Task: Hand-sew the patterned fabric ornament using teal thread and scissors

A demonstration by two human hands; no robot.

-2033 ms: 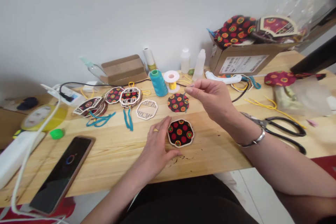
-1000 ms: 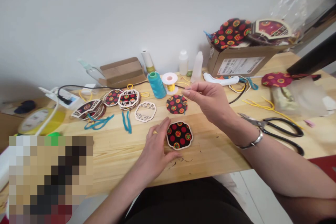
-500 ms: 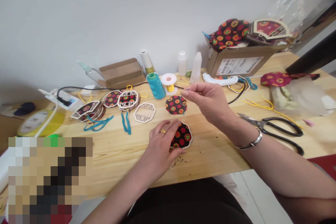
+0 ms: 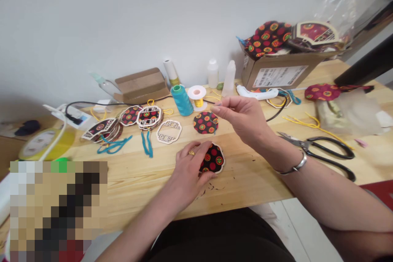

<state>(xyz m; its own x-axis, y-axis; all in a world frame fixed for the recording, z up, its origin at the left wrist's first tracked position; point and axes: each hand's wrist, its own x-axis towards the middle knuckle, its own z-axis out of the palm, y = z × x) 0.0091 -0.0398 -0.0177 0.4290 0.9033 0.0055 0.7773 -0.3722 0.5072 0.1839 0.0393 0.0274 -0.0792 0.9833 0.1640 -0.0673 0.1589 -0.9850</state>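
My left hand (image 4: 190,163) lies over the left part of a dark piece of patterned fabric on a pale wooden frame (image 4: 215,158), flat on the table. Its fingers and thumb grip the piece at the edges. Raised above the table, my right hand (image 4: 241,116) is closed in a pinch; anything between thumb and forefinger is too small to make out. Just left of it lies a loose round of flowered fabric (image 4: 206,123). Farther left are a bare cut-out wooden frame (image 4: 169,132) and a stack of finished-looking tasselled ornaments (image 4: 150,116).
Blue thread on a cone (image 4: 182,100) and a spool of yellow thread (image 4: 198,98) stand behind. To the right are black-handled scissors (image 4: 316,151), a white glue gun (image 4: 258,93) and a full cardboard box (image 4: 276,69). Yellow tape (image 4: 46,143) lies left. Dark scraps litter the table front.
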